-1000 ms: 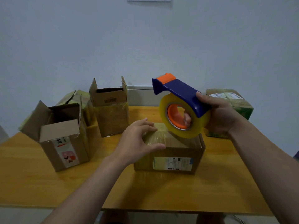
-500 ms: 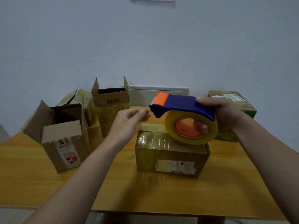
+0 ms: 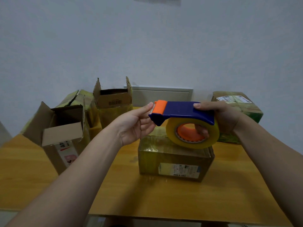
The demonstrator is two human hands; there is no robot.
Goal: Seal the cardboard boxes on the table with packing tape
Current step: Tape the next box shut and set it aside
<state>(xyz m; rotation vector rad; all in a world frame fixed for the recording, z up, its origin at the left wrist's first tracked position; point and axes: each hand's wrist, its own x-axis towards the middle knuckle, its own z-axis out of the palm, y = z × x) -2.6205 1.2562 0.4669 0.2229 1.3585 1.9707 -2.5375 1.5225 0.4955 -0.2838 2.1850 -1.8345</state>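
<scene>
Hands (image 3: 136,126) (image 3: 226,117) partly cover the tape dispenser (image 3: 183,110), its blade unclear.

Bare room lies along the near strip of the yellow wooden table (image 3: 164,199) and right of the closed brown tape-wrapped cardboard box (image 3: 172,154). A blue and orange tape dispenser (image 3: 185,110) hangs close over its top; open brown cardboard boxes (image 3: 62,131) crowd the left, a green-taped closed box (image 3: 250,110) the far right

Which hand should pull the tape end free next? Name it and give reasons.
Left. The left hand has its thumb at the orange cutter end of the tape dispenser; the right hand is busy gripping it above the closed box.
</scene>
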